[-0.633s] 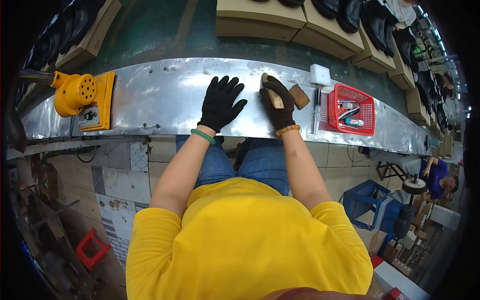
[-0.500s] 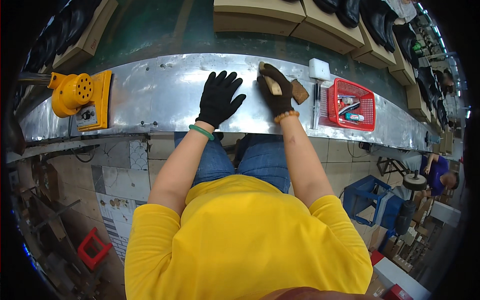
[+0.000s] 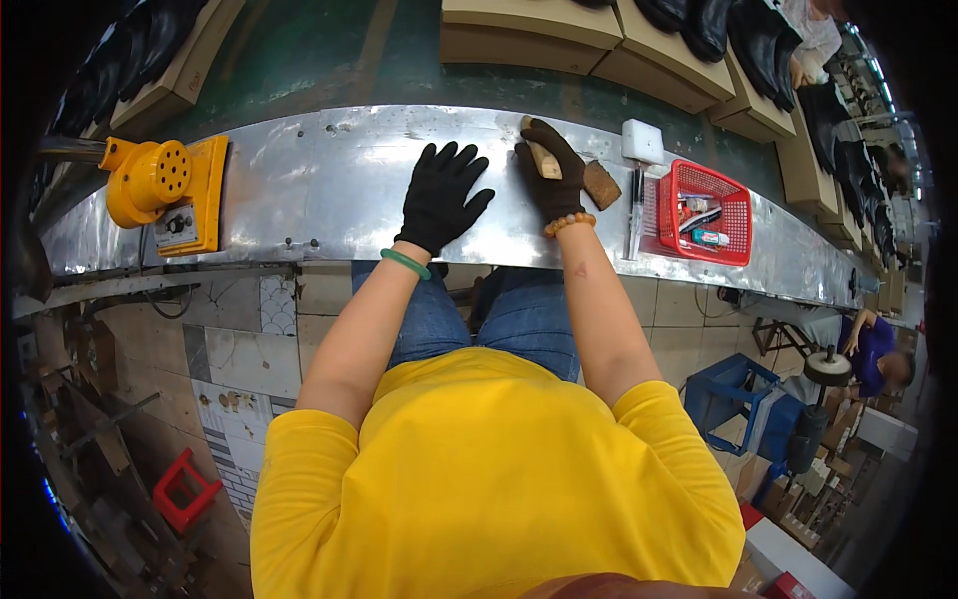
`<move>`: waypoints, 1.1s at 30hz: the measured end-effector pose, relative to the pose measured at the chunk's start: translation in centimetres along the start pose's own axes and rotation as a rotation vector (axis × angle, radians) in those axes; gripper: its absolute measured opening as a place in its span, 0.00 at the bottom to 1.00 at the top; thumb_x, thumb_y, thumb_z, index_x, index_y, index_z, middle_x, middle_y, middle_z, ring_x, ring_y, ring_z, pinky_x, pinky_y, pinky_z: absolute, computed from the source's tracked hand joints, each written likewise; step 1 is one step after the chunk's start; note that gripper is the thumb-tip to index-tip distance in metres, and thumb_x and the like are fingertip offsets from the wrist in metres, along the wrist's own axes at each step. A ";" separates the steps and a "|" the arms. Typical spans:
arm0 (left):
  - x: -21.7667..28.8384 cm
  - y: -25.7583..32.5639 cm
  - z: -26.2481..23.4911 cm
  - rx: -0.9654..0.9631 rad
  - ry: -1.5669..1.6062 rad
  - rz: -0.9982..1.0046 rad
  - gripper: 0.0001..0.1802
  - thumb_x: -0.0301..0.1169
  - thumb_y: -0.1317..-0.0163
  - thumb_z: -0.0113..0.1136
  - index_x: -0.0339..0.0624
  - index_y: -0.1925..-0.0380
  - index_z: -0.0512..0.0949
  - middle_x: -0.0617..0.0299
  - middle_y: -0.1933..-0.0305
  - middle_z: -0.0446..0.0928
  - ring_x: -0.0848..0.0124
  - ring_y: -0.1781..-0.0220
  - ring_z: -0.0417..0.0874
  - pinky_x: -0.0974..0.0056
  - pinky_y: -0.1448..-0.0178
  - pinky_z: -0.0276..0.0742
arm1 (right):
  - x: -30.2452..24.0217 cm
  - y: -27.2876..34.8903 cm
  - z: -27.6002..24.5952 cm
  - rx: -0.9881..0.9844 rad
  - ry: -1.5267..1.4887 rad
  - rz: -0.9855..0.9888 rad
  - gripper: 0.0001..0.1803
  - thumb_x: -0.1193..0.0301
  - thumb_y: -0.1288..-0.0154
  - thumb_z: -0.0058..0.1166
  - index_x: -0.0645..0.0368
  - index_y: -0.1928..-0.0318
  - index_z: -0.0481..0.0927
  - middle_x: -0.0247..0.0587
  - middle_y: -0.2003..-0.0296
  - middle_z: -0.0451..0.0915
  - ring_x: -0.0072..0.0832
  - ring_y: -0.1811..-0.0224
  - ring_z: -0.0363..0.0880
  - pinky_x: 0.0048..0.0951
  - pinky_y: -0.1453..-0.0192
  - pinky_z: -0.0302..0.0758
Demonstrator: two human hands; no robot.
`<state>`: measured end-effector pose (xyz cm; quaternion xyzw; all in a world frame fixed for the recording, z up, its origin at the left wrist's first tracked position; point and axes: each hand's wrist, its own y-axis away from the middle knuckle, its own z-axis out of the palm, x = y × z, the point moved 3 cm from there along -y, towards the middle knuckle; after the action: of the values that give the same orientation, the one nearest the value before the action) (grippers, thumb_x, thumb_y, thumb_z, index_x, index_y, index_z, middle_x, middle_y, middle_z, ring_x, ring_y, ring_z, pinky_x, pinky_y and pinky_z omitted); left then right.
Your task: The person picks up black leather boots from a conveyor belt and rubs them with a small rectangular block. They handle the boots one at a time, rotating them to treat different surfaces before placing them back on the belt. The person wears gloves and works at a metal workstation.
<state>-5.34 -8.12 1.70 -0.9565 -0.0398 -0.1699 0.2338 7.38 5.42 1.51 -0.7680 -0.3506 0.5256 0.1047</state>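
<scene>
My left hand (image 3: 437,205), in a black glove, lies palm down on the metal table with its fingers spread, holding nothing. A long, rounded, light wooden piece (image 3: 545,163) is in my gloved right hand (image 3: 555,178), whose fingers wrap over it. The glove hides its underside, so its exact kind does not show. A rough brown block (image 3: 602,185) lies just right of that hand. Farther right are a white block (image 3: 642,142) and a thin, long, ruler-like tool (image 3: 636,215).
A red plastic basket (image 3: 665,215) with pens and small items stands on the metal table (image 3: 299,190). On the left is a yellow device (image 3: 150,185) on a base. Boxes (image 3: 529,50) bearing black shoes line the far side. A person in purple (image 3: 878,349) is at far right.
The whole view has shifted slightly to the right. Both hands keep nearly the same pose, the right still around the wooden piece.
</scene>
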 end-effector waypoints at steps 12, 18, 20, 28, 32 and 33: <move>0.6 -3.8 3.4 -0.204 -0.239 -0.061 0.28 0.57 0.39 0.45 0.67 0.39 0.68 0.61 0.30 0.60 0.55 0.29 0.58 0.34 0.31 0.36 | -3.3 5.7 -3.2 -0.050 0.038 -0.021 0.16 0.77 0.50 0.65 0.58 0.59 0.80 0.49 0.52 0.79 0.39 0.49 0.79 0.34 0.46 0.76; 1.4 -6.7 4.4 -0.256 -0.239 -0.127 0.27 0.55 0.37 0.44 0.68 0.38 0.66 0.60 0.28 0.56 0.55 0.27 0.52 0.35 0.30 0.38 | -3.2 5.9 -3.5 0.021 0.039 -0.014 0.16 0.76 0.49 0.65 0.59 0.57 0.80 0.48 0.53 0.80 0.37 0.51 0.80 0.33 0.46 0.76; 1.1 -6.6 4.6 -0.187 -0.230 -0.099 0.26 0.55 0.38 0.45 0.68 0.40 0.69 0.60 0.30 0.59 0.55 0.28 0.55 0.34 0.30 0.37 | -3.2 5.9 -3.6 0.052 0.014 -0.010 0.16 0.77 0.49 0.65 0.60 0.57 0.80 0.48 0.54 0.81 0.37 0.51 0.80 0.33 0.46 0.76; 1.8 -4.7 4.4 -0.179 -0.125 0.102 0.18 0.45 0.39 0.50 0.64 0.48 0.76 0.61 0.36 0.67 0.58 0.33 0.63 0.39 0.30 0.44 | -2.8 6.0 -3.8 0.133 -0.010 0.042 0.16 0.78 0.51 0.66 0.61 0.58 0.80 0.47 0.56 0.81 0.35 0.52 0.81 0.32 0.47 0.76; 2.1 -4.8 4.5 -0.172 -0.139 0.093 0.20 0.46 0.39 0.50 0.62 0.47 0.75 0.61 0.36 0.68 0.59 0.32 0.63 0.39 0.30 0.44 | -2.8 6.0 -3.9 0.133 0.009 0.044 0.16 0.78 0.51 0.66 0.61 0.59 0.80 0.46 0.57 0.81 0.35 0.53 0.81 0.31 0.47 0.76; 2.1 -4.8 4.5 -0.170 -0.142 0.088 0.20 0.46 0.39 0.50 0.62 0.47 0.74 0.61 0.36 0.68 0.59 0.32 0.63 0.39 0.30 0.44 | -2.7 6.0 -3.9 0.139 -0.003 0.045 0.16 0.78 0.51 0.66 0.61 0.59 0.80 0.46 0.57 0.82 0.35 0.53 0.81 0.31 0.47 0.76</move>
<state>-2.71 -1.78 0.75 -0.9834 0.0005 -0.0938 0.1554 12.83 0.06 1.95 -0.7658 -0.2962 0.5520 0.1453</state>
